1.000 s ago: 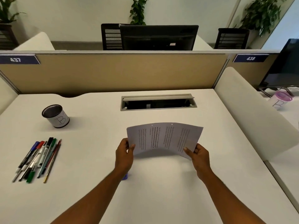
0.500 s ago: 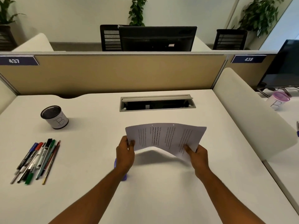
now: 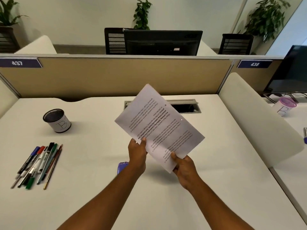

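A printed sheet of paper [image 3: 157, 125] with two punched holes hangs in the air above the white desk [image 3: 93, 163], turned at a slant. My left hand [image 3: 137, 152] pinches its lower left edge with the thumb on top. My right hand [image 3: 183, 165] pinches the near corner, thumb on the printed side. The text faces me upside down. A small purple object [image 3: 121, 166] lies on the desk, partly hidden behind my left wrist.
A black mesh cup [image 3: 57, 120] marked B stands at the left, with several pens and markers [image 3: 39, 164] lying in front of it. A cable hatch [image 3: 186, 107] sits behind the paper. A tan partition [image 3: 99, 77] closes the back; a white divider [image 3: 259, 120] bounds the right.
The sheet was held wide and bowed between both hands; now it is lifted higher and rotated to a slant, with my hands closer together.
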A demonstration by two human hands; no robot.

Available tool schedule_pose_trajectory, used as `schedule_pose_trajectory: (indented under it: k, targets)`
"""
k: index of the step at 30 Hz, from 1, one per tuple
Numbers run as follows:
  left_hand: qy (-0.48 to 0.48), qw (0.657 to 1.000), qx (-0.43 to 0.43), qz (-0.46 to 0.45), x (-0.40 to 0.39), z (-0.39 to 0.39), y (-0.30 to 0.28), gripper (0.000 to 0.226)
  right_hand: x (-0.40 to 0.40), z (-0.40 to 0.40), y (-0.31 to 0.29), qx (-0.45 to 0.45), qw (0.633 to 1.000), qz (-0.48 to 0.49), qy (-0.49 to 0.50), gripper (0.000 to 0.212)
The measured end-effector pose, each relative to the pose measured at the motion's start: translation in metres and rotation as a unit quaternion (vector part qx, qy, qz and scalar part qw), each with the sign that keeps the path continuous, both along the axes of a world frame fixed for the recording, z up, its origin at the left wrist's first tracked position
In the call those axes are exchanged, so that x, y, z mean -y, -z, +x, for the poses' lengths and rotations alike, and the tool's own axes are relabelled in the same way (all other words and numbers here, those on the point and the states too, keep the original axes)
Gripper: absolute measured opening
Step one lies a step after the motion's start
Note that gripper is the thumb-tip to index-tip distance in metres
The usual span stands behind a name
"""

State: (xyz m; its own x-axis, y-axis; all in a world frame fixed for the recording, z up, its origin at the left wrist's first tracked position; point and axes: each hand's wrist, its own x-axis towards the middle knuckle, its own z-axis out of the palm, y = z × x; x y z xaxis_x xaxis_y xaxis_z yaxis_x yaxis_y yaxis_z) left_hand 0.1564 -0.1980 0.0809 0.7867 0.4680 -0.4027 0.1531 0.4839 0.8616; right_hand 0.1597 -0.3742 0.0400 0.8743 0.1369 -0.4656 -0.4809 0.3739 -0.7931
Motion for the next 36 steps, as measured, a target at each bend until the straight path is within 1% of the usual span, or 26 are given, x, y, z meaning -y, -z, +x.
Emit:
schedule_pose_trajectory:
  k: [2, 6, 8, 12, 14, 17, 18, 20, 23, 26, 30, 31, 33, 35, 36]
  targets:
    - [-0.004, 0.999, 0.016, 0.031, -0.003, 0.002, -0.003, 0.026, 0.004, 0.004, -0.002, 0.014, 1.0, 0.014, -0.002, 0.05]
    - [0.009, 0.989, 0.014, 0.148, -0.017, 0.0, -0.005, 0.027, 0.033, 0.029, -0.015, 0.057, 0.998, 0.013, 0.037, 0.04]
    - [0.024, 0.98, 0.019, 0.195, -0.023, -0.002, -0.006, 0.025, 0.046, 0.042, -0.027, 0.087, 0.995, -0.033, 0.026, 0.035]
    - [0.058, 0.957, 0.039, 0.28, -0.024, -0.006, -0.006, 0.022, 0.055, 0.059, -0.047, 0.169, 0.973, -0.142, -0.068, 0.04]
    - [0.069, 0.947, 0.059, 0.308, -0.022, -0.007, -0.008, 0.021, 0.05, 0.063, -0.054, 0.202, 0.961, -0.173, -0.082, 0.033]
    - [0.066, 0.934, 0.083, 0.341, -0.018, -0.009, -0.014, 0.016, 0.039, 0.062, -0.057, 0.239, 0.951, -0.19, -0.053, 0.014]
    - [0.062, 0.932, 0.088, 0.347, -0.018, -0.011, -0.014, 0.015, 0.036, 0.06, -0.056, 0.244, 0.949, -0.196, -0.042, 0.01]
    - [0.056, 0.929, 0.094, 0.352, -0.019, -0.015, -0.012, 0.014, 0.031, 0.055, -0.051, 0.247, 0.945, -0.212, -0.033, 0.011]
    - [0.059, 0.932, 0.083, 0.347, -0.021, -0.023, -0.001, 0.014, 0.027, 0.046, -0.039, 0.232, 0.946, -0.222, -0.044, 0.017]
    - [0.075, 0.937, 0.067, 0.335, -0.023, -0.028, 0.01, 0.015, 0.024, 0.039, -0.03, 0.219, 0.947, -0.227, -0.061, 0.028]
    - [0.084, 0.93, 0.038, 0.356, -0.021, -0.027, 0.014, 0.014, 0.022, 0.038, -0.033, 0.231, 0.941, -0.237, -0.068, 0.022]
    - [0.078, 0.932, 0.037, 0.351, -0.02, -0.027, 0.014, 0.019, 0.021, 0.039, -0.035, 0.231, 0.942, -0.234, -0.064, 0.021]
    - [0.053, 0.944, 0.041, 0.323, -0.021, -0.028, 0.014, 0.035, 0.021, 0.041, -0.037, 0.218, 0.952, -0.213, -0.04, 0.018]
    - [0.025, 0.961, 0.021, 0.274, -0.023, -0.03, 0.016, 0.056, 0.02, 0.042, -0.039, 0.182, 0.971, -0.155, -0.008, 0.015]
    - [0.015, 0.971, 0.001, 0.24, -0.024, -0.03, 0.017, 0.065, 0.02, 0.042, -0.039, 0.163, 0.98, -0.113, 0.002, 0.02]
